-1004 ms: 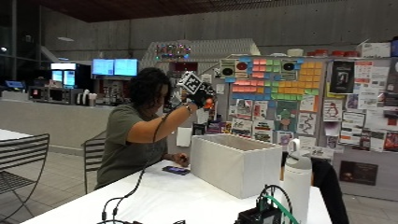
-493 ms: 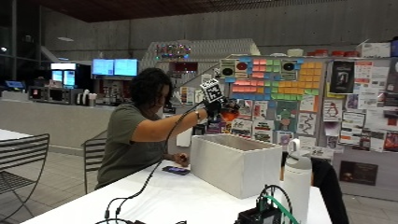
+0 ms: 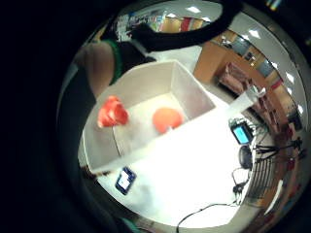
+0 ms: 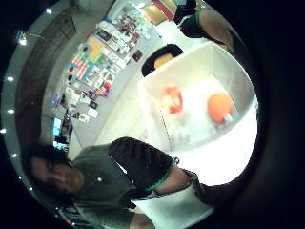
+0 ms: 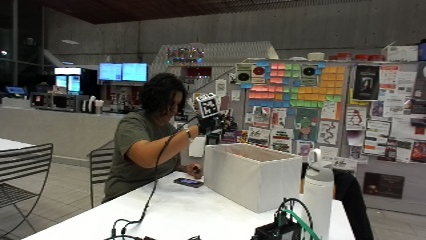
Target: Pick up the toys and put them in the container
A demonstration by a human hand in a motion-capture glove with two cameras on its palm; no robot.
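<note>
A person sits at the far-left side of one white table (image 5: 180,210), right arm raised so the gloved right hand (image 5: 212,125) hangs above the far-left end of one white box (image 5: 256,175). The box is open-topped, rectangular, and stands on the table to the right of the person.

Two toys show in the palm views, both orange-red. One is a round ball (image 3: 166,119) lying on the box floor. The other is a lumpier red toy (image 3: 112,112), seen over the box opening near one end wall; I cannot tell whether it rests on the floor or is in the air — nothing of the hand touches it in these views.

One tall white bottle (image 5: 318,192) stands on the table just right of the box. One small dark phone (image 5: 189,182) lies flat on the table beside the box's left end, near the person's bare left hand (image 5: 194,171).

Whether the gloved fingers are spread or curled cannot be told — the hand is small and dark from outside.
</note>
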